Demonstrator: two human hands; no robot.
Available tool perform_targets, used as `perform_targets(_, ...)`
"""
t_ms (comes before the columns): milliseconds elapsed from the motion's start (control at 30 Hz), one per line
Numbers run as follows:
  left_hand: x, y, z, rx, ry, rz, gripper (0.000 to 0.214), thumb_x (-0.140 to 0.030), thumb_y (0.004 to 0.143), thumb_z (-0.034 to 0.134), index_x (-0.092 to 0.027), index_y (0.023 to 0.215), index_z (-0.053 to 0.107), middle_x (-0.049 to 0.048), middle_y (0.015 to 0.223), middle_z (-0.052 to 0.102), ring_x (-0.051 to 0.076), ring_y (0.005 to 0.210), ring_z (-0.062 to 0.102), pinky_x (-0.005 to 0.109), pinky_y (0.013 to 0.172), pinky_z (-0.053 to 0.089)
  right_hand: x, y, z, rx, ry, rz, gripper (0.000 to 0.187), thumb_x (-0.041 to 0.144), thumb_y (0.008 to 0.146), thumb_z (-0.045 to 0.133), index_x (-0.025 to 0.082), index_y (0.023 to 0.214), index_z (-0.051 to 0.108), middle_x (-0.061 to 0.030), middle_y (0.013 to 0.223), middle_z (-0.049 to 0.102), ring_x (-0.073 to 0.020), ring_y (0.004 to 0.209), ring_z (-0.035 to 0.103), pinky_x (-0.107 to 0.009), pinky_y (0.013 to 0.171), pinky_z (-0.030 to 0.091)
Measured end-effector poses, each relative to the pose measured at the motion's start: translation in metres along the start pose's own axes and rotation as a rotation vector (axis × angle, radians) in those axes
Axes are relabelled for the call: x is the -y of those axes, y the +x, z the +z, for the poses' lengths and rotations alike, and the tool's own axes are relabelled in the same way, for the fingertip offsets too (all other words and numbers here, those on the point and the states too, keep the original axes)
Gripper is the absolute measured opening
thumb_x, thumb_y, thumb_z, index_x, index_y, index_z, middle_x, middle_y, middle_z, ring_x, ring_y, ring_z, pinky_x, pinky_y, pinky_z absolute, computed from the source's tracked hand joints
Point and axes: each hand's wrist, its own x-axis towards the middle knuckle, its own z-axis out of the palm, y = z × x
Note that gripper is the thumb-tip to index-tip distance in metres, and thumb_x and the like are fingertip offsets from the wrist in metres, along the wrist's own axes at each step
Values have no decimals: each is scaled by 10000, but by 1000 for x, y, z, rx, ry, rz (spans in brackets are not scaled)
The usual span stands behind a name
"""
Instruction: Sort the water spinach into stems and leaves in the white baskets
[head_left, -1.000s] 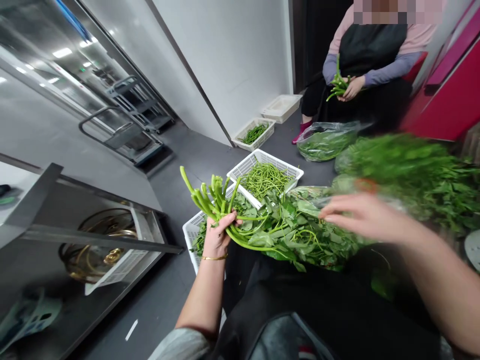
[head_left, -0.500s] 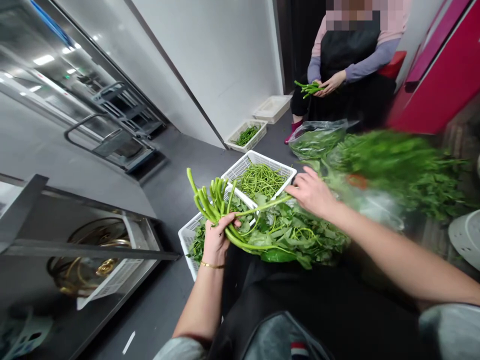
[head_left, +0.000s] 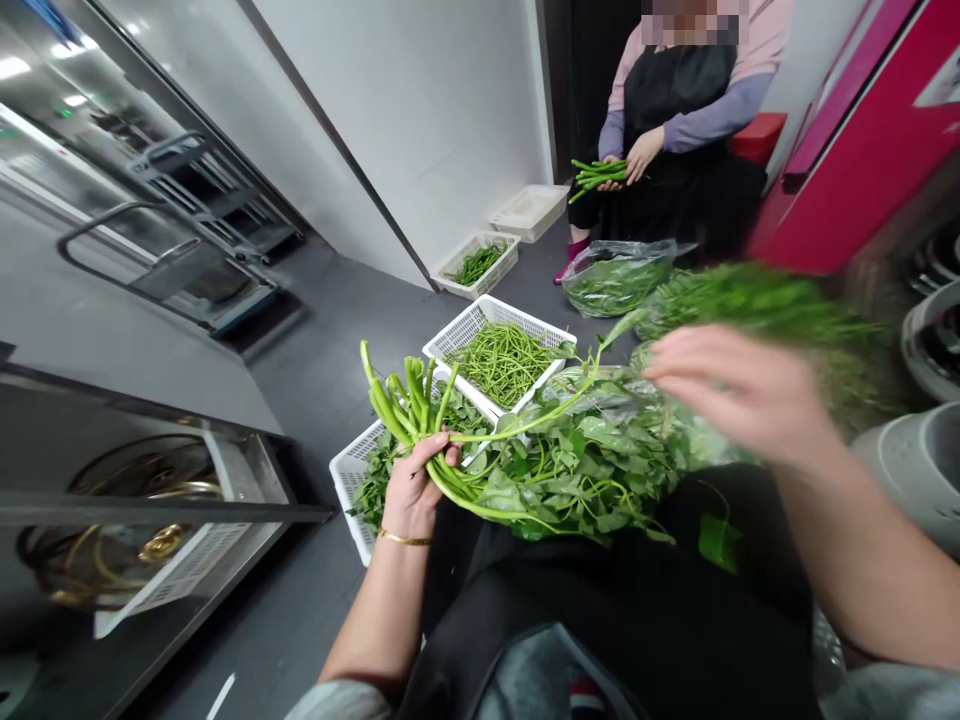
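My left hand grips a bunch of long green leafy stems near their thick cut ends, which point up and left. Their leaves spread to the right over my lap. One long stem stands apart from the bunch, its leafy tip rising to the right. Beside that tip is my right hand, smeared by motion, so its fingers do not show clearly. A loose leaf hangs below the right hand over my black apron.
Ahead, a white basket holds thin green stems; another white basket with leaves stands nearer. Farther off are two shallow trays, a plastic bag of greens and a seated person holding green stalks. Metal shelving stands left, buckets right.
My right hand has moved right and closer to me, away from the single stem it was at. The left hand still grips the bunch. The whole view has shifted slightly.
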Motion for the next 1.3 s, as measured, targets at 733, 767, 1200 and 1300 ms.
perform_targets(733, 23, -16, 14, -78, 116, 240, 162, -203, 595, 755, -119, 706, 673, 48, 629, 689, 115, 496, 601, 209, 491, 491, -27, -35, 114, 301, 279, 495, 169, 224, 722, 524, 173, 615, 643, -25, 692, 623, -153, 656, 554, -298, 669, 426)
perform_targets(767, 27, -18, 18, -82, 120, 244, 163, -209, 601, 753, -122, 712, 671, 44, 622, 687, 120, 499, 603, 215, 496, 495, -32, -37, 119, 169, 328, 605, 188, 260, 731, 511, 173, 620, 634, -25, 678, 625, -154, 639, 553, -300, 651, 431)
perform_targets(1200, 31, -19, 31, -58, 137, 253, 144, -215, 636, 737, -108, 707, 672, 54, 647, 687, 110, 503, 590, 217, 510, 494, 1, -22, 90, 620, -149, 34, 349, 477, 856, 517, 159, 768, 630, -66, 741, 578, -129, 547, 467, -262, 505, 306)
perform_targets(1300, 35, -19, 29, -77, 141, 232, 149, -207, 642, 732, -101, 737, 689, 59, 668, 694, 111, 533, 605, 208, 526, 493, 3, -18, 93, 709, -140, 22, 361, 400, 930, 405, 169, 799, 649, -43, 692, 586, -127, 521, 467, -258, 483, 302)
